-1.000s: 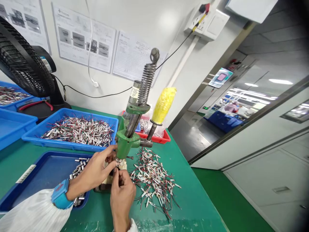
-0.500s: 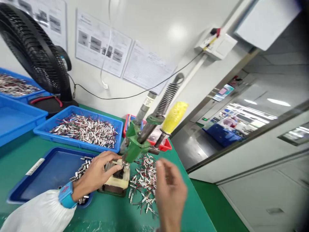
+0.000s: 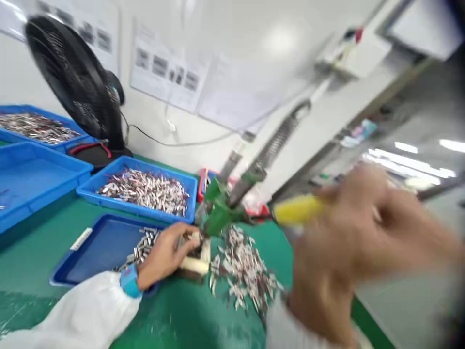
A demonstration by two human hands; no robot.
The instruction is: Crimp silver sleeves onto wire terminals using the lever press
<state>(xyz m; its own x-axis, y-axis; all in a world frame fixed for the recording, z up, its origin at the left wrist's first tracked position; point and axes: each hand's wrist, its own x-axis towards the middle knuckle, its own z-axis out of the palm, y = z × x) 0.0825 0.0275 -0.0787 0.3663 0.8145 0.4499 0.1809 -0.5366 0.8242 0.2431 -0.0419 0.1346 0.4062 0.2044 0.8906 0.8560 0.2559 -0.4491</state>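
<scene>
Green press stands mid-frame, the right hand closed around its yellow handle at right. The left hand curls at the press base, lower centre; whether it pinches anything, I cannot tell. Pulling the handle with fingers so near could crush them.

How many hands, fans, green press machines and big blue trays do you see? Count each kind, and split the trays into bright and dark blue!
Left hand and right hand: 2
Black fan: 1
Green lever press: 1
Big bright blue trays: 3
Big dark blue tray: 1
Total: 8
</scene>
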